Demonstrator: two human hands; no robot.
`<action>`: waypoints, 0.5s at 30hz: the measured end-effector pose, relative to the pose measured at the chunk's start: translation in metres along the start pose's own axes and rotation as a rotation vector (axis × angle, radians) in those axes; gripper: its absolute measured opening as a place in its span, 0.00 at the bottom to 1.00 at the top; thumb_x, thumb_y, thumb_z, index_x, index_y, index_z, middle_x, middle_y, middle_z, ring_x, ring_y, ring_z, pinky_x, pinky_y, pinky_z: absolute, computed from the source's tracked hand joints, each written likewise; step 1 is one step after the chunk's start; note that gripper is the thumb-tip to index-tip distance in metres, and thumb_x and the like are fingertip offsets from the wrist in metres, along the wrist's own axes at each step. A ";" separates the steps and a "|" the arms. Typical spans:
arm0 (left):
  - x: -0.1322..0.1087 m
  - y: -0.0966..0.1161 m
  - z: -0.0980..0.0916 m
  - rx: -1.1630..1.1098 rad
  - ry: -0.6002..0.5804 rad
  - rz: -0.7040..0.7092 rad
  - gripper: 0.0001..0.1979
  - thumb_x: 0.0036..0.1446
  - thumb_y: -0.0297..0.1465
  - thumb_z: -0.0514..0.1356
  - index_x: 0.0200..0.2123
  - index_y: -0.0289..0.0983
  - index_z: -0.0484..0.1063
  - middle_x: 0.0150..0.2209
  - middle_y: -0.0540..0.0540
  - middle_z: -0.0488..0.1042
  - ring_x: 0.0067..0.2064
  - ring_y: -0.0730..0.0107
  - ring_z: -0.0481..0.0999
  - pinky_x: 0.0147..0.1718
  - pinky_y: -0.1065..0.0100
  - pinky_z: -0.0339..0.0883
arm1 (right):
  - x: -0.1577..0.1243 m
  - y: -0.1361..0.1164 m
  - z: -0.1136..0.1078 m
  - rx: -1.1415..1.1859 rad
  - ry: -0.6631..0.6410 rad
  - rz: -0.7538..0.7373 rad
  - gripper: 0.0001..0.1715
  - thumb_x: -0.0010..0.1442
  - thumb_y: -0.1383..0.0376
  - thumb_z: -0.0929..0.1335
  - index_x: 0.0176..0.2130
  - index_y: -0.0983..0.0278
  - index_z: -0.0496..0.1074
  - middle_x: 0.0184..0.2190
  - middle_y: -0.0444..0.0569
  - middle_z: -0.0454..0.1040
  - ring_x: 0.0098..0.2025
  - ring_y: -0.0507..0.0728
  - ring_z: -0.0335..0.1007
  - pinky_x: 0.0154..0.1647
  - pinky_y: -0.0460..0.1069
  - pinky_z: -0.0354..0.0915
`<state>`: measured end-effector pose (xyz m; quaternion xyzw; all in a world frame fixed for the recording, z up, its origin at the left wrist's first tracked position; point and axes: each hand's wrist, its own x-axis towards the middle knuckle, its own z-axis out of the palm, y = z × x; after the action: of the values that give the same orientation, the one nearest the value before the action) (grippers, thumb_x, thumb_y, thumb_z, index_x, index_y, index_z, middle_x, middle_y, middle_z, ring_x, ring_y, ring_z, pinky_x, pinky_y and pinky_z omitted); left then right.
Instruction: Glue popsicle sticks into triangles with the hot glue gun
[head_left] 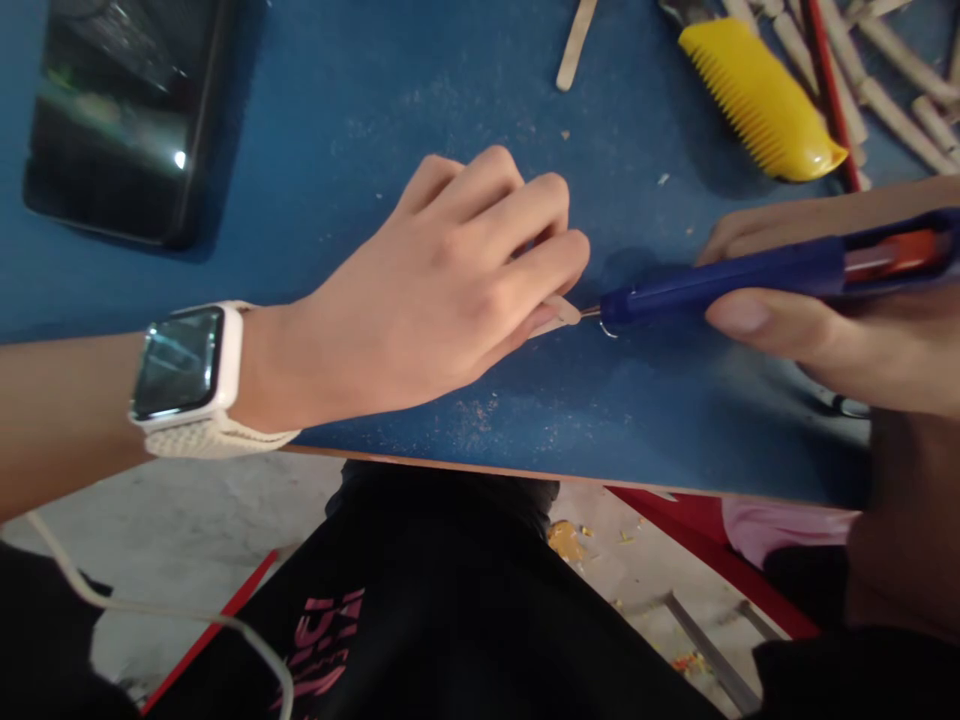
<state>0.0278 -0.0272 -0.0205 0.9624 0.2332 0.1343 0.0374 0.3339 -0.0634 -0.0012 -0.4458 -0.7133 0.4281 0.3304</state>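
My left hand [465, 270], with a white watch [184, 365] on its wrist, lies over the blue table [450, 430], fingers curled around a small pale wooden piece [561, 312]. Only the tip of that piece shows past the fingers. At the right, my right hand [832, 330] is closed around a blue pen-shaped tool [720, 285] with an orange part inside its rear. The tool points left, and its thin metal tip meets the end of the wooden piece.
A black phone [124, 120] lies at the upper left. A thin wooden stick [576, 45] is at the top. At the upper right are a yellow comb-like object [761, 95], a red stick [831, 90] and several pale wooden pieces [900, 120]. A white cable [150, 605] hangs below the table edge.
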 end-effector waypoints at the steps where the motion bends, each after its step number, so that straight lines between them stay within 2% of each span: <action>1: 0.000 0.000 0.000 0.004 0.002 -0.001 0.19 0.83 0.38 0.50 0.50 0.33 0.77 0.50 0.39 0.78 0.55 0.45 0.79 0.50 0.48 0.73 | 0.001 -0.001 0.000 -0.025 -0.018 0.022 0.14 0.66 0.47 0.78 0.40 0.53 0.83 0.37 0.40 0.81 0.47 0.58 0.86 0.30 0.44 0.78; 4: 0.000 0.000 0.001 0.011 0.009 0.002 0.18 0.83 0.37 0.51 0.50 0.33 0.77 0.52 0.39 0.78 0.55 0.46 0.79 0.49 0.48 0.73 | 0.005 -0.007 0.002 -0.130 -0.069 0.082 0.12 0.67 0.48 0.77 0.39 0.51 0.84 0.31 0.37 0.77 0.42 0.54 0.86 0.23 0.39 0.69; 6: -0.001 0.000 0.001 0.012 0.018 0.004 0.17 0.82 0.36 0.52 0.50 0.33 0.77 0.52 0.39 0.78 0.55 0.47 0.79 0.49 0.49 0.73 | 0.007 -0.010 0.003 -0.169 -0.082 0.080 0.10 0.66 0.50 0.79 0.38 0.51 0.84 0.28 0.38 0.74 0.40 0.54 0.86 0.20 0.37 0.66; 11: -0.002 0.000 0.002 0.007 0.025 0.011 0.15 0.82 0.35 0.53 0.50 0.34 0.77 0.51 0.40 0.78 0.55 0.50 0.78 0.49 0.51 0.73 | 0.006 -0.010 0.002 -0.138 -0.097 0.091 0.08 0.65 0.53 0.80 0.41 0.52 0.85 0.28 0.40 0.75 0.41 0.56 0.86 0.22 0.37 0.70; 15: -0.001 0.001 0.001 0.012 0.008 0.000 0.16 0.82 0.35 0.52 0.50 0.33 0.76 0.51 0.41 0.78 0.56 0.48 0.78 0.49 0.50 0.74 | 0.003 -0.007 0.001 -0.058 -0.116 0.102 0.06 0.66 0.53 0.79 0.43 0.50 0.85 0.32 0.38 0.78 0.40 0.55 0.87 0.20 0.36 0.69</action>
<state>0.0270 -0.0284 -0.0216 0.9620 0.2344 0.1368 0.0306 0.3295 -0.0623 0.0046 -0.4655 -0.7198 0.4486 0.2529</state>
